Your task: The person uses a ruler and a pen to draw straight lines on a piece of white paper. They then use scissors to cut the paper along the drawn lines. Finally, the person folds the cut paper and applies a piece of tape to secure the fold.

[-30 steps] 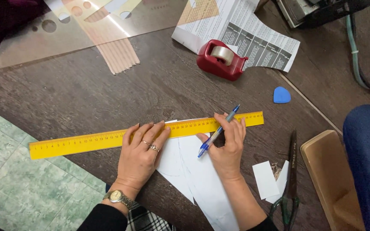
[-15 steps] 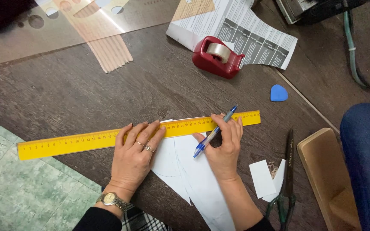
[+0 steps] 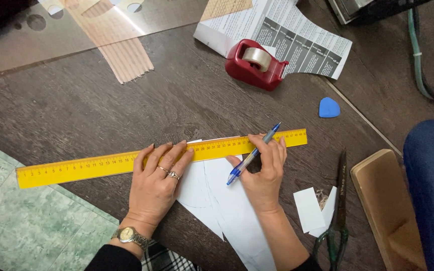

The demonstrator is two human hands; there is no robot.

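Observation:
A long yellow ruler point(image 3: 86, 166) lies across the dark wooden surface and over the top edge of a white paper piece point(image 3: 227, 206). My left hand point(image 3: 156, 185) presses flat on the ruler near its middle, fingers spread, rings on two fingers and a watch on the wrist. My right hand point(image 3: 264, 170) grips a blue pen point(image 3: 252, 154), its tip down on the paper just below the ruler's edge. Thin curved pencil lines show on the paper.
A red tape dispenser point(image 3: 254, 64) sits on a printed sheet point(image 3: 297, 40) at the back. A blue chalk piece point(image 3: 329, 108), dark scissors point(image 3: 338, 200), small white paper scraps point(image 3: 310, 208) and a brown block point(image 3: 383, 200) lie to the right. A green cutting mat point(image 3: 31, 226) sits lower left.
The ruler and both hands have kept their places on the paper; only the view has shifted slightly. The pen stays at the ruler's edge.

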